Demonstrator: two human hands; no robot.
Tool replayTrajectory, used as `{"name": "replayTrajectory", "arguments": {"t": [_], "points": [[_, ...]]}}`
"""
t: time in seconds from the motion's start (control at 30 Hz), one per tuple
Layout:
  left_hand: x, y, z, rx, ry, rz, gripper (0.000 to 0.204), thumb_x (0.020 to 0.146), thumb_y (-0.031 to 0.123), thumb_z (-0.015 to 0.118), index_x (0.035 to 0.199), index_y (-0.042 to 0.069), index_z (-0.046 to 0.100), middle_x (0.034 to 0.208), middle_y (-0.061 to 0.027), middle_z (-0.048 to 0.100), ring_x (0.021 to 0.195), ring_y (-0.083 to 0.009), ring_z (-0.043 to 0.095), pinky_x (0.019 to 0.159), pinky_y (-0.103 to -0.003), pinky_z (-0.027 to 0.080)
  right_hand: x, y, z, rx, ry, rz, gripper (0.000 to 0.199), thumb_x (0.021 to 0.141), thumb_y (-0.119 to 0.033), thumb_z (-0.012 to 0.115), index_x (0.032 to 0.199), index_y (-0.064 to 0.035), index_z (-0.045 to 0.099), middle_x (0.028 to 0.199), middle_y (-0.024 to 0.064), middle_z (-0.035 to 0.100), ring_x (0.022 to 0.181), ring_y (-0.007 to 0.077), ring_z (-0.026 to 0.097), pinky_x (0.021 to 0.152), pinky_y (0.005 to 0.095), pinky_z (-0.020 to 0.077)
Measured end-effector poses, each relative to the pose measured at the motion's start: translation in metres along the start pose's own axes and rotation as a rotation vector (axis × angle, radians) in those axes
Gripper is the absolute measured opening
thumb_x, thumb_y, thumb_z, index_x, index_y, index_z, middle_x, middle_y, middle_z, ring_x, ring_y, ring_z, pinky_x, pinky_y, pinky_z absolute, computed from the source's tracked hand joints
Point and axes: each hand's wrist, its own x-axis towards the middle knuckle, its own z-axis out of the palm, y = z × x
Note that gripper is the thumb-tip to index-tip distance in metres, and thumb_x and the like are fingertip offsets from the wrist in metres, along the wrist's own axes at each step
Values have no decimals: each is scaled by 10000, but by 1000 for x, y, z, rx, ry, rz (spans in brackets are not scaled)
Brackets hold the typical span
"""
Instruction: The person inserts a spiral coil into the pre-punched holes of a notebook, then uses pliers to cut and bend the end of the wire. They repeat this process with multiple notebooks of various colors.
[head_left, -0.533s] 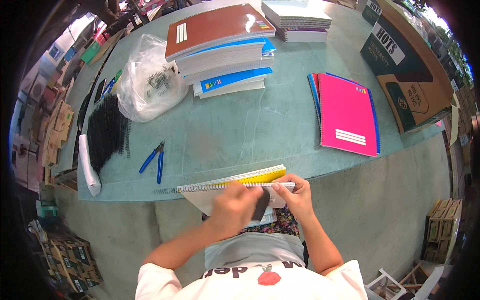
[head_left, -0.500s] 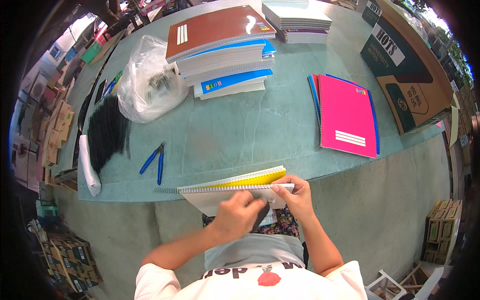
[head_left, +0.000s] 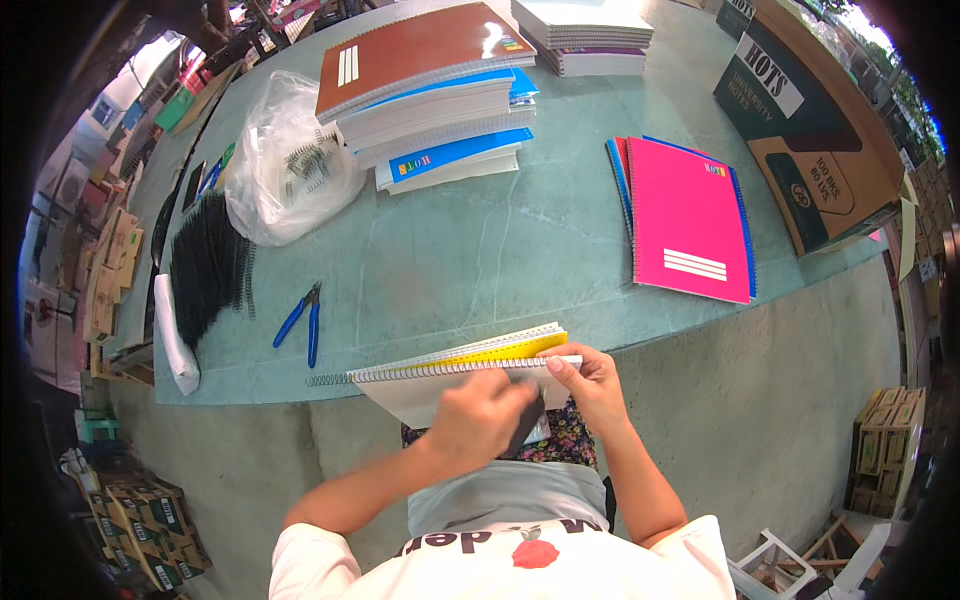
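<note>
A spiral notebook (head_left: 400, 400) is held at the table's near edge, its white side toward me and a yellow cover (head_left: 510, 348) on the far side. Its wire coil (head_left: 330, 380) runs along the top edge and sticks out past the left end. My right hand (head_left: 592, 385) pinches the notebook's right end, thumb on the near face. Against the white face, my left hand (head_left: 475, 412) is curled and blurred by motion. A dark object (head_left: 525, 425) shows beside its fingers, too smeared to name. Blue-handled cutters (head_left: 300, 325) lie on the table beyond the notebook.
Black coils (head_left: 210, 265) lie at left beside a clear plastic bag (head_left: 290, 170) and a white roll (head_left: 174, 335). Behind stand a notebook stack (head_left: 430, 100) and another stack (head_left: 590, 40). Pink-covered notebooks (head_left: 690, 225) and a carton (head_left: 810, 140) are at right.
My left hand has shifted slightly left and up along the notebook's face, still blurred. My right hand keeps its pinch. The whole view has shifted a little.
</note>
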Motion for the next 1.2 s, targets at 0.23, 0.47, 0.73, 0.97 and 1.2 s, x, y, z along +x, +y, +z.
{"name": "replayTrajectory", "arguments": {"t": [0.23, 0.47, 0.73, 0.97, 1.2], "points": [[27, 11, -13, 5, 128, -73, 305, 673, -16, 686, 963, 73, 654, 742, -67, 544, 696, -200, 566, 544, -324, 496, -2, 1, -8, 100, -53, 108, 515, 963, -393, 384, 987, 63, 622, 969, 108, 649, 866, 157, 608, 796, 284, 452], [53, 4, -19, 57, 302, 16, 254, 712, 78, 666, 966, 82, 651, 718, -51, 511, 621, -206, 555, 472, -279, 466, -2, 5, -8, 107, -1, 95, 509, 980, -386, 351, 1036, 45, 617, 910, 98, 639, 805, 143, 586, 742, 258, 458], [91, -37, -59, -653, 223, -524, 321, 678, 60, 691, 995, 73, 639, 879, -116, 630, 791, -217, 604, 741, -323, 490, -1, -2, -14, -80, -158, 54, 484, 949, -397, 449, 1023, 52, 615, 903, 87, 652, 794, 132, 607, 728, 260, 483], [53, -155, -49, 373, 80, -341, 341, 731, 107, 663, 1070, 102, 635, 866, -138, 617, 822, -260, 585, 778, -344, 459, -3, -1, 8, -12, -13, -10, 161, 857, -116, 628, 952, 14, 637, 934, 79, 656, 869, 107, 592, 765, 255, 490], [61, -12, -43, 10, -224, 42, 199, 773, 87, 628, 968, 48, 637, 794, -142, 610, 759, -278, 587, 715, -367, 470, -8, -4, 2, -71, 47, -35, 104, 864, -81, 610, 949, -26, 635, 943, 73, 651, 761, 61, 581, 589, 194, 473]]}}
